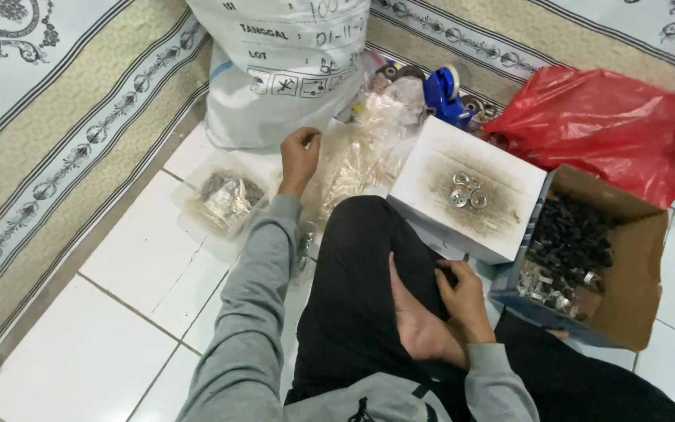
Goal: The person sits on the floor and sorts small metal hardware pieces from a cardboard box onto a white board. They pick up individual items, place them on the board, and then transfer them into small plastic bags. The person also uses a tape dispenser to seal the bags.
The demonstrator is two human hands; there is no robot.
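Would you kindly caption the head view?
Seated person's left hand reaches toward clear bags; right hand rests beside a cardboard box.

views: just 1 on my feed, head cam
position: up at head height on a seated person
facing: steeply down over lap and legs to the tiled floor (119,344)
range: close, forearms fill the bottom
reach: top edge catches the carpet (56,117) and white sack (275,70)

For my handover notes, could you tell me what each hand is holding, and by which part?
The left hand is closed above the clear plastic bags; whether it grips anything cannot be told. The right hand pinches a small dark piece at its fingertips.
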